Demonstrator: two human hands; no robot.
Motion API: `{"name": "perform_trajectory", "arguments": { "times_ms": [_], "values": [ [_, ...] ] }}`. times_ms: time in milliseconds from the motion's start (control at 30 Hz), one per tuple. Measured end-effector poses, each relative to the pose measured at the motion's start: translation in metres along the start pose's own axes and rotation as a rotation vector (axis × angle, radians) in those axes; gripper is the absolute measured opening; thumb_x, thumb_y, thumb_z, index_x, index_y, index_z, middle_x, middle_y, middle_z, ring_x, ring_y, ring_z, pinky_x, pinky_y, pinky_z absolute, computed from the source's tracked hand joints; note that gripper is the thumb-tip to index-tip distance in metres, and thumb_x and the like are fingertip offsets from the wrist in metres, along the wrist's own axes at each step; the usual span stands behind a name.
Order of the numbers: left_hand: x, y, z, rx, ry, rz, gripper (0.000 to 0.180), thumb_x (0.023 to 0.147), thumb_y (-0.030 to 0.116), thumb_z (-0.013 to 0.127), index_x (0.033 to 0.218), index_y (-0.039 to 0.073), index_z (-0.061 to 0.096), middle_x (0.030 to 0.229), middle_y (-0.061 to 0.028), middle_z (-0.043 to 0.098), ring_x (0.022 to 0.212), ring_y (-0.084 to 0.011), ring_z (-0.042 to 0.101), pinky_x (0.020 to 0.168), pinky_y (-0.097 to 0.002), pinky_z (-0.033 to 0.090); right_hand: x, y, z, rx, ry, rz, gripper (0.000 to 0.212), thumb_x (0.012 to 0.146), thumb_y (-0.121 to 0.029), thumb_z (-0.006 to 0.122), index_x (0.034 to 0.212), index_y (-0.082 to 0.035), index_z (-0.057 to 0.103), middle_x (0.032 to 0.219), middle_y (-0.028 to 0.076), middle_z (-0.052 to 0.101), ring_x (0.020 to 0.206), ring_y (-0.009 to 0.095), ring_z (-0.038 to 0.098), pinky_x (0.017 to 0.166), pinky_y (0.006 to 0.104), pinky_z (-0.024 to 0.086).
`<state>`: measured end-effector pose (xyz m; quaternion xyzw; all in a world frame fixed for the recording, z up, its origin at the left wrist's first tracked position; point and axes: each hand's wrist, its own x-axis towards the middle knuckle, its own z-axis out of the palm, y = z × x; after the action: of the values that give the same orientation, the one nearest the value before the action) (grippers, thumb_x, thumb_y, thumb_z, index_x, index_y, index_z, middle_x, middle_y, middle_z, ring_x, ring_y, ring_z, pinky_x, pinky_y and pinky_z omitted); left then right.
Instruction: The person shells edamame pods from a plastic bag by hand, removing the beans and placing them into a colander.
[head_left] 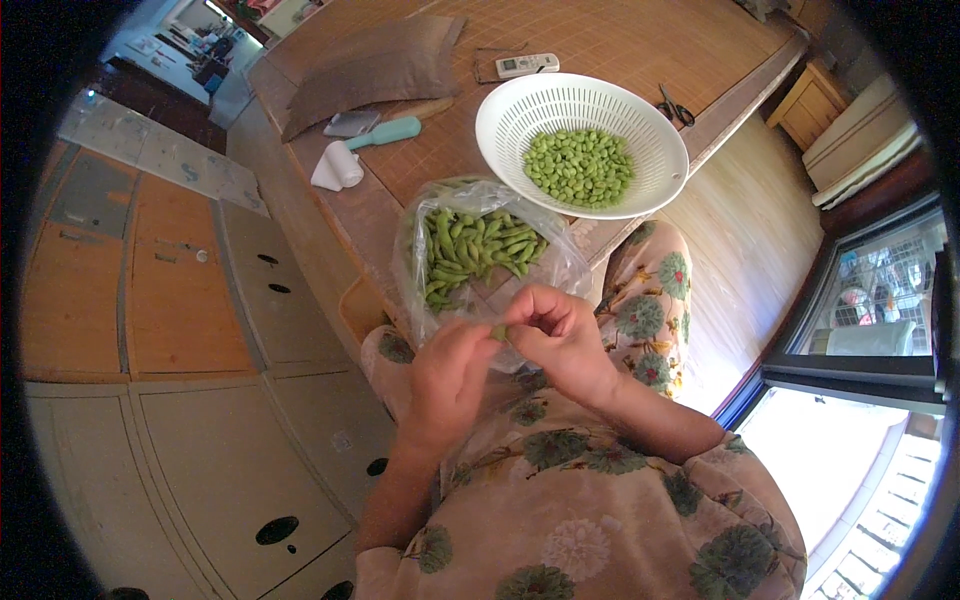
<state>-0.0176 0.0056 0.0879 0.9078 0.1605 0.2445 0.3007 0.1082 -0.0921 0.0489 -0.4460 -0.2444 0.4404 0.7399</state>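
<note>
1. The white colander (pixel 505 125) held shelled green beans (pixel 578 168).
2. Left of the colander and nearer the person, a clear plastic bag (pixel 565 268) gaped open, with unshelled pods (pixel 480 245) inside.
3. On the person's side of the colander, the fingers of the left hand (pixel 445 370) and right hand (pixel 568 350) pinched a mostly hidden green pod (pixel 499 333).
4. The colander's right rim met the brown surface's (pixel 690 45) edge; open room lay beyond the colander.

Plastic bag (pixel 568 262) accessible fr. above; colander (pixel 655 150) obstructs its far R side. L passage: gap btwn. bag & paper roll (pixel 340 166); cushion (pixel 375 75) obstructs beyond.
</note>
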Motion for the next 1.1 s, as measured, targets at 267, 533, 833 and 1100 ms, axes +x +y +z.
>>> {"name": "perform_trajectory", "arguments": {
  "times_ms": [267, 533, 833, 1100],
  "values": [
    [-0.006, 0.003, 0.011, -0.445, 0.003, -0.399, 0.021, 0.098, 0.016, 0.049, 0.096, -0.001, 0.061, 0.075, -0.0027, 0.059, 0.068, -0.011, 0.053, 0.062, -0.0264, 0.043, -0.002, 0.011, -0.001, -0.099, 0.003, -0.106, 0.01, 0.084, 0.008, 0.056, 0.085, -0.001, 0.056, 0.082, -0.002, 0.056, 0.074, 0.003, 0.052, 0.065, 0.0189, 0.043],
    [-0.011, -0.007, 0.018, -0.88, -0.043, -0.638, 0.016, 0.096, 0.012, 0.052, 0.1, -0.003, 0.058, 0.082, 0.0004, 0.056, 0.076, -0.0108, 0.054, 0.07, -0.0254, 0.044, -0.002, 0.003, 0.004, 0.025, 0.023, -0.054, 0.01, 0.084, 0.008, 0.056, 0.085, -0.002, 0.057, 0.08, -0.003, 0.055, 0.072, 0.003, 0.05, 0.064, 0.0181, 0.041],
    [-0.001, 0.0, 0.006, -0.079, -0.029, -0.128, 0.015, 0.091, 0.011, 0.054, 0.1, -0.001, 0.059, 0.086, -0.0142, 0.06, 0.077, -0.0256, 0.06, 0.075, -0.0359, 0.045, -0.003, 0.006, 0.003, -0.163, 0.064, -0.076, 0.007, 0.079, 0.003, 0.061, 0.079, -0.003, 0.057, 0.075, -0.002, 0.054, 0.068, 0.004, 0.047, 0.056, 0.02, 0.039],
    [-0.005, 0.004, 0.011, -0.303, 0.032, -0.461, 0.025, 0.095, 0.024, 0.051, 0.104, 0.005, 0.065, 0.086, -0.0081, 0.068, 0.082, -0.0231, 0.062, 0.103, -0.0478, 0.024, -0.004, 0.008, 0.004, -0.382, 0.06, -0.236, 0.006, 0.078, 0.001, 0.061, 0.08, -0.001, 0.057, 0.073, 0.001, 0.053, 0.068, 0.006, 0.047, 0.056, 0.0218, 0.039]
  ]
}}
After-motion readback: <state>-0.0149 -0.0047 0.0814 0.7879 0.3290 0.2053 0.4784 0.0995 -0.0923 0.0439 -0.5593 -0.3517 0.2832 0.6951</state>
